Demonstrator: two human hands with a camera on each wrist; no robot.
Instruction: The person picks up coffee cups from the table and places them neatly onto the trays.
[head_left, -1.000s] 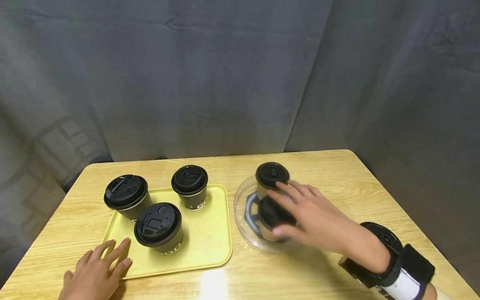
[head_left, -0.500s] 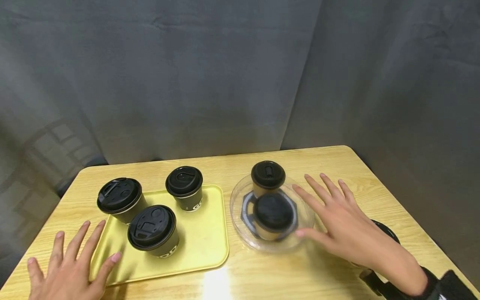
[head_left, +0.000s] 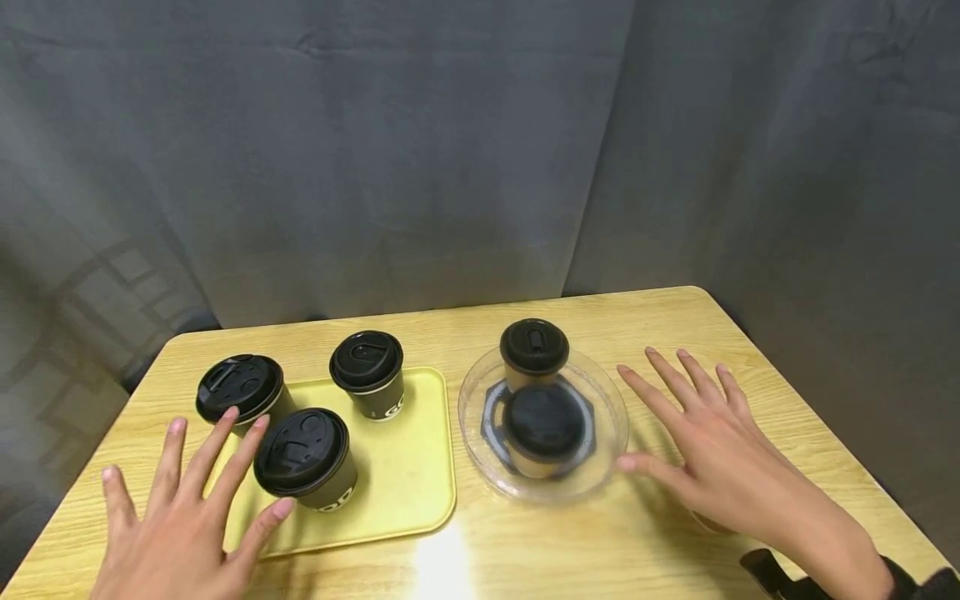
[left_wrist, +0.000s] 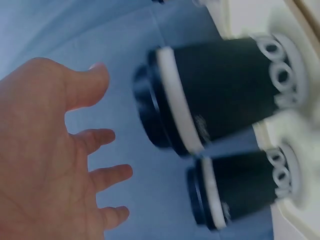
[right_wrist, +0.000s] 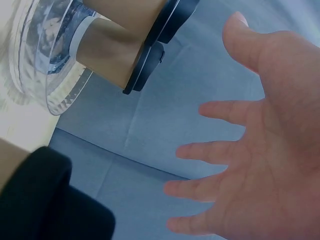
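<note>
My left hand (head_left: 176,508), fingers spread, is over the near left part of the yellow tray (head_left: 405,500). Nearest to it are two dark paper cups with black lids, the front cup (head_left: 306,458) and the back left cup (head_left: 243,387); a smaller dark cup (head_left: 369,375) stands at the tray's back. Also spread and holding nothing, my right hand (head_left: 720,450) hovers right of a round clear dish (head_left: 611,450). Inside the dish two brown cups with black lids stand upright, the near brown cup (head_left: 543,429) and the far brown cup (head_left: 534,350).
Another brown cup with a black lid (right_wrist: 45,195) shows at the lower left of the right wrist view; in the head view my right arm mostly hides it. Behind the wooden table (head_left: 450,333) hangs a grey curtain (head_left: 405,167).
My right hand has let go of the near brown cup in the dish and drawn back to the right, fingers spreading. My left hand has spread its fingers, shifting left, then back right.
</note>
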